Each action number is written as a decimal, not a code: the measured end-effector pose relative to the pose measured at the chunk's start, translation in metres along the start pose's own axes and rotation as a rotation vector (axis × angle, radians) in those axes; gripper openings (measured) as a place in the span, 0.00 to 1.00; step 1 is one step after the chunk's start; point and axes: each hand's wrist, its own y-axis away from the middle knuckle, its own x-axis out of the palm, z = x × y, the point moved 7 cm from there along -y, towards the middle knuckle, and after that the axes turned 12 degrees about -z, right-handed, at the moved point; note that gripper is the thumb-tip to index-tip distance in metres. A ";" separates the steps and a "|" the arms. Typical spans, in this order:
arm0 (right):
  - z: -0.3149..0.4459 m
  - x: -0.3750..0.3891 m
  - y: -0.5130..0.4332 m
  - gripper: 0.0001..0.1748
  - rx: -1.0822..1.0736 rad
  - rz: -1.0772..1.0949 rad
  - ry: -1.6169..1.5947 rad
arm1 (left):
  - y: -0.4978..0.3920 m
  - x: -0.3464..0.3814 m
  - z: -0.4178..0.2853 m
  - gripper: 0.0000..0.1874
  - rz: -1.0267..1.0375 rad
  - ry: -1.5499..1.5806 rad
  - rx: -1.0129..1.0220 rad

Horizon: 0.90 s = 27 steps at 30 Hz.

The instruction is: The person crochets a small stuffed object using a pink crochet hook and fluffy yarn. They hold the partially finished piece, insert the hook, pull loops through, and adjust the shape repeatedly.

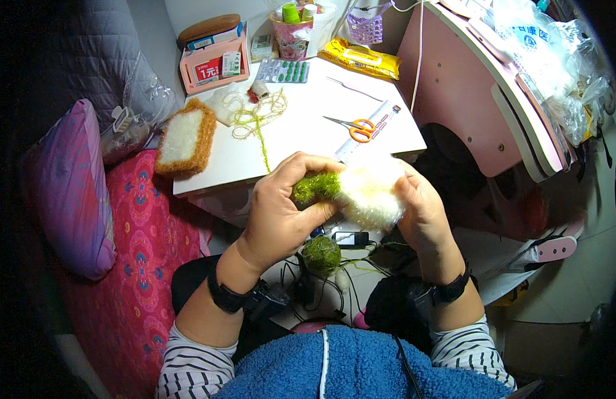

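Between my two hands is a fuzzy crocheted piece [373, 197], white at its right part and green at its left. My left hand [283, 209] has its thumb and fingers around the green end. On the white end, my right hand [423, 209] grips the right side with its thumb in front. Strong light washes out the top of the white part. A green yarn strand [264, 149] runs from loose yarn on the table towards my left hand. Below the piece, a ball of green yarn [322, 255] lies among dark cables.
On the white table [303, 124] are orange-handled scissors [360, 128] over a clear ruler [388, 119], a crochet hook [355, 89], a blister pack [283, 71], a pink box [188, 70], a yellow wipes pack [360, 57] and a brown-and-white fuzzy piece [186, 137]. A pink desk [452, 90] stands at right.
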 end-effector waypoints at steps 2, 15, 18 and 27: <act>0.007 -0.001 0.001 0.31 -0.069 0.055 0.112 | -0.001 -0.003 -0.001 0.16 -0.006 0.056 0.038; 0.030 0.010 0.014 0.28 -0.672 -0.047 0.551 | 0.002 -0.005 0.014 0.13 -0.101 0.359 -0.210; 0.025 0.017 0.021 0.27 -0.703 -0.040 0.675 | 0.003 -0.004 0.015 0.13 -0.096 0.360 -0.212; 0.025 0.009 0.015 0.10 -0.454 0.046 0.287 | -0.001 -0.010 0.018 0.15 -0.008 0.647 -0.320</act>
